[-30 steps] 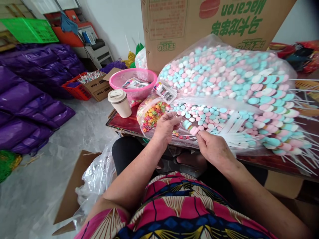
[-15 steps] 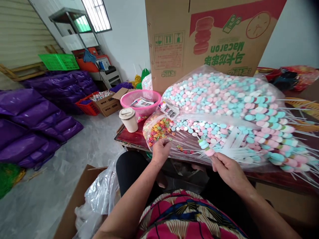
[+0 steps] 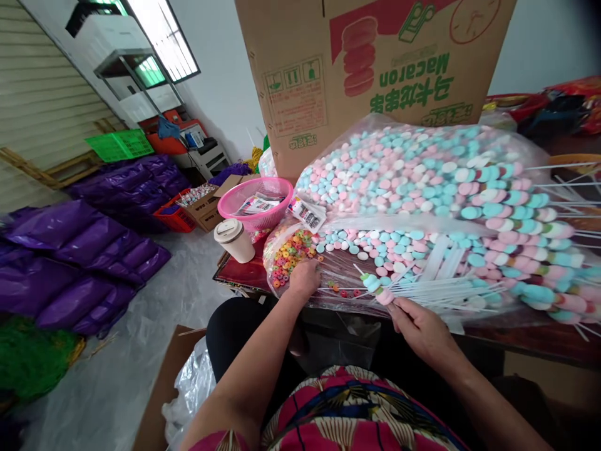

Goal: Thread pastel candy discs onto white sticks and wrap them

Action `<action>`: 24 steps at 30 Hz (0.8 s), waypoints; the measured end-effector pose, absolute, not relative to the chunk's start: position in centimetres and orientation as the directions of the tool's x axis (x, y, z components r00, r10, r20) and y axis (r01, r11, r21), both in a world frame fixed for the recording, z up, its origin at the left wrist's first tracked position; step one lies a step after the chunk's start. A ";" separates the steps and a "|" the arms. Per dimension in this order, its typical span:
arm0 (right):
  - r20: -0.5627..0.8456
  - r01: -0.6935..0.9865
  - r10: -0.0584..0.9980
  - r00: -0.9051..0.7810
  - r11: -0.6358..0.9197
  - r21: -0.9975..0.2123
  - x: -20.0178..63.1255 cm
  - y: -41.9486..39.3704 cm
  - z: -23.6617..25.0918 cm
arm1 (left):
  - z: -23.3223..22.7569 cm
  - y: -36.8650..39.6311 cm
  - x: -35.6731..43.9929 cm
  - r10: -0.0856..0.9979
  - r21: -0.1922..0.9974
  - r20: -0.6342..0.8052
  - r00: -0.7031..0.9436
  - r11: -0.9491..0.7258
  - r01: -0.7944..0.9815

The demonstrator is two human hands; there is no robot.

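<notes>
My right hand [image 3: 425, 322] is closed on a marshmallow skewer [image 3: 378, 289]. Blue and pink marshmallows and a green ring are threaded near its tip, which points up and left. My left hand [image 3: 305, 279] is at the near edge of a pile of colourful candy rings [image 3: 292, 250] in clear plastic. Its fingertips are turned down and hidden. Between my hands lie a few loose rings [image 3: 345, 291]. White sticks [image 3: 436, 294] lie just beyond my right hand, beside loose pink, blue and white marshmallows [image 3: 399, 250].
A big clear bag of marshmallows [image 3: 375, 169] lies before a tall cardboard box [image 3: 300, 62]. Finished skewers [image 3: 530, 238] are piled at right. A lidded cup [image 3: 237, 244] and a pink basket [image 3: 267, 216] stand at left. Purple packages [image 3: 79, 263] sit on the floor.
My left hand has moved forward and down onto the candy rings. My right hand still holds the skewer, almost in the same place. The camera view has turned slightly.
</notes>
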State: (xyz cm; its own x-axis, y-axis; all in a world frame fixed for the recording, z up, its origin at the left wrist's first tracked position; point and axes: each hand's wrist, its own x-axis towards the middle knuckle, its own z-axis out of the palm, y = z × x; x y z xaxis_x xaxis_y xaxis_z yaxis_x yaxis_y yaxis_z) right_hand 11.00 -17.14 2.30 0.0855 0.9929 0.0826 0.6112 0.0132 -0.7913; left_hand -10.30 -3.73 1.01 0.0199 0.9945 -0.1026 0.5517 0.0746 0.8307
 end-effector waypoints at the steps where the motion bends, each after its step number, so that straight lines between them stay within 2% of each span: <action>1: 0.083 0.617 0.993 0.080 0.016 -0.787 11.1 -17.2 2.0 | 0.9 -4.0 -10.2 0.994 0.852 -0.107 0.018 0.082 0.517; 5: 0.129 0.661 0.992 0.000 0.097 -0.744 10.3 -17.0 0.9 | 1.3 -5.4 -9.0 0.987 0.938 -0.153 0.048 0.130 0.322; 10: 0.101 0.807 0.994 -0.036 0.089 -0.584 9.2 -15.9 0.5 | 2.3 -6.6 -7.4 0.976 0.975 -0.199 0.087 0.189 0.115; 14: 0.098 0.863 0.994 -0.049 0.092 -0.498 9.2 -15.3 1.0 | 2.6 -6.6 -7.4 0.976 0.976 -0.208 0.071 0.202 0.083; 19: 0.041 0.930 0.997 -0.061 0.072 -0.360 8.9 -14.7 2.0 | 2.1 -6.5 -6.9 1.000 0.957 -0.001 0.017 -0.004 0.290; 22: -0.003 0.936 0.999 -0.036 0.032 -0.352 8.4 -13.7 1.8 | 1.2 -6.5 -6.1 0.989 0.969 -0.148 0.027 0.140 0.204; 24: 0.011 0.913 1.000 -0.013 0.016 -0.408 8.5 -12.9 1.3 | 0.9 -6.6 -5.8 0.979 0.971 -0.200 0.035 0.194 0.140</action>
State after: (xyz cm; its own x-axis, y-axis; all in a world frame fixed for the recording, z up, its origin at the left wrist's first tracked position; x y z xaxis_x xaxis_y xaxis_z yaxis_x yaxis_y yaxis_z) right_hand 8.49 -12.91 1.28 -0.0128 0.9999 0.0108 0.9129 0.0161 -0.4078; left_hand -5.75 -6.57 0.87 0.0346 0.9791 -0.2002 0.1404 0.1936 0.9710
